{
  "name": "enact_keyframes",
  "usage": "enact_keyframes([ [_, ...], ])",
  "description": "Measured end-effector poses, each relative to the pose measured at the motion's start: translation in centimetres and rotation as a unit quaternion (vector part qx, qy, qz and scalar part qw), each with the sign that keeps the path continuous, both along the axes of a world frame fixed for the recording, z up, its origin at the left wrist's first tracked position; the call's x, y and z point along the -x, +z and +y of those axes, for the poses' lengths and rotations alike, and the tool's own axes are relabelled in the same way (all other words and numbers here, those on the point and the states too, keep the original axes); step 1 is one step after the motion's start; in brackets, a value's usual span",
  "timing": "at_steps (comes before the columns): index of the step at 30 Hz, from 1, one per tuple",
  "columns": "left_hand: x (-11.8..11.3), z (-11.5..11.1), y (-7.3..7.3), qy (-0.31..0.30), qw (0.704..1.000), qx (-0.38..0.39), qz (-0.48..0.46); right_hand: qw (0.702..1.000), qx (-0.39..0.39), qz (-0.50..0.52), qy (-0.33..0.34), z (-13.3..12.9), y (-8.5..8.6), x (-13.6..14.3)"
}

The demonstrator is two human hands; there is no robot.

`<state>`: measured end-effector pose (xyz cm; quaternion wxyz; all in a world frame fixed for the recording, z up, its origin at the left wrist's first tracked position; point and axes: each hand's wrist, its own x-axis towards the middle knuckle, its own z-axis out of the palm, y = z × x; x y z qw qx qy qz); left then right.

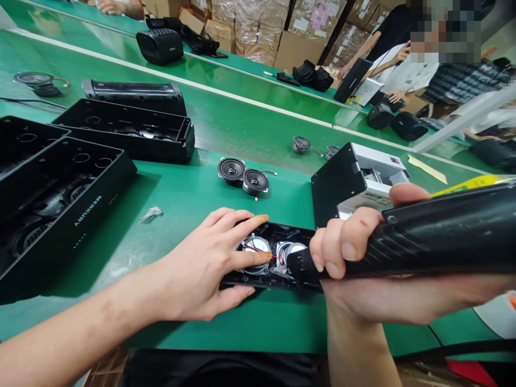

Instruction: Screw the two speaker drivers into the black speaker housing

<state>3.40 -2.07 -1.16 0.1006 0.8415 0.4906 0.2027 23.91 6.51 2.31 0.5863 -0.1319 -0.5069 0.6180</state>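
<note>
A black speaker housing (288, 231) lies open on the green table, with two round speakers and red wires inside. My left hand (226, 258) rests over its left end, fingers spread, two fingertips over the left speaker (258, 245). My right hand (350, 252) is wrapped round a black power screwdriver (447, 231), held nearly level. Its front end points down at the right speaker (296, 248) in the housing; the tip is hidden. Just beyond the housing, two loose speakers (231, 170) lie side by side, touching.
Larger open black housings (97, 209) stand at the left. A white and black box-shaped device (342, 183) is behind my right hand. More speakers (301, 144) lie farther back. People (419, 70) are across the table, near stacked cartons (258, 27).
</note>
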Motion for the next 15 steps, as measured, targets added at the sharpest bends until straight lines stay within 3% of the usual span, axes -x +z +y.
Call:
enact_keyframes([
  [8, 0.1, -0.1, 0.2, -0.008, 1.0, 0.005, 0.011, 1.0, 0.0, -0.001, 0.028, -0.9, -0.2, 0.5],
  [15, 0.2, 0.1, 0.0, -0.031, 0.999, -0.009, 0.034, 0.995, -0.091, -0.029, 0.017, -2.2, -1.0, 0.8],
])
